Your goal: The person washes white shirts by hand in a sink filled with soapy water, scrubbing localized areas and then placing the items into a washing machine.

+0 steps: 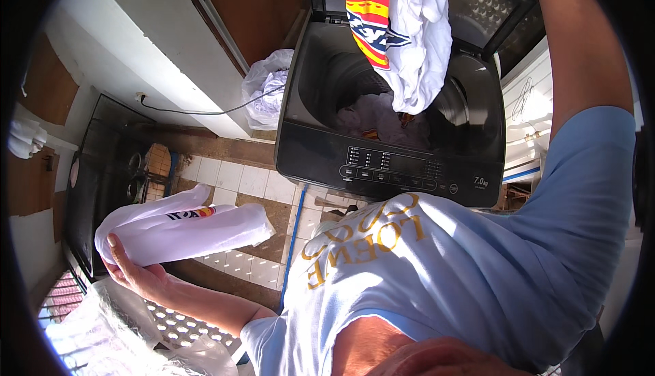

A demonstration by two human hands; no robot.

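Plastic sheeting lower L, nr dark glossy unit. L hand: fingers grasping white garment, dark/red/yellow print, held above tiled floor. Then blue hose on floor & bag of white cloth beside washer, lid up, white panel lettering; gold lettering on blue shirt. Hanging garment over drum, red/yellow/navy print w/ letters. R arm up, R hand out of view, can't tell re fingers.

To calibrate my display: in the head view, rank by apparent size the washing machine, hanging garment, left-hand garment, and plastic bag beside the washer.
1. Washing machine
2. Hanging garment and garment in the left hand: too alike to rank
3. Plastic bag
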